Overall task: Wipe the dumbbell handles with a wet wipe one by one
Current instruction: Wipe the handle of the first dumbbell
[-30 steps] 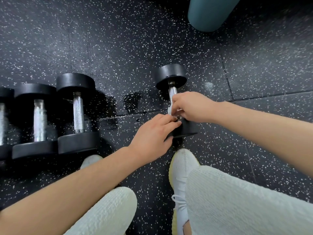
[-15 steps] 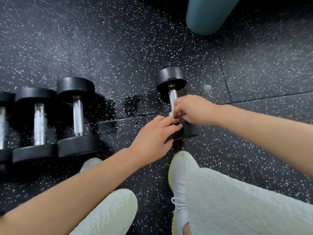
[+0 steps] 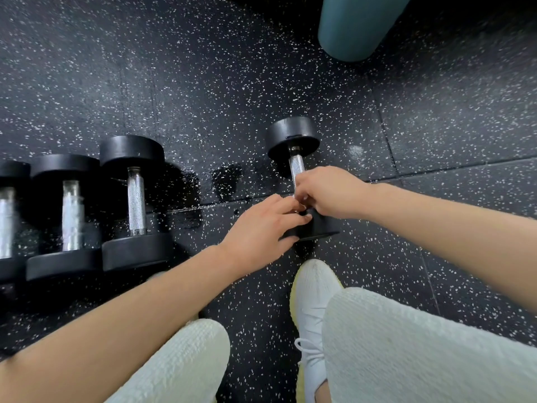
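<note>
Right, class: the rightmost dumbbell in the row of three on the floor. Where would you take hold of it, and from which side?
I'd take the knurled steel handle at its middle, coming from above and slightly right. This dumbbell lies flat with wide black heads at both ends, so only the bar suits a grip, and the neighbouring dumbbell crowds its left.

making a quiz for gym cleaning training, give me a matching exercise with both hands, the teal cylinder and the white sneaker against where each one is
Column 1
1 right hand
2 left hand
3 teal cylinder
4 white sneaker

Column 2
a at the top edge of the view
b curled round the dumbbell handle
c straight fingers on the near weight head
d on the floor, toe just short of that weight head

Pairs: 1-b, 2-c, 3-a, 4-d
</note>
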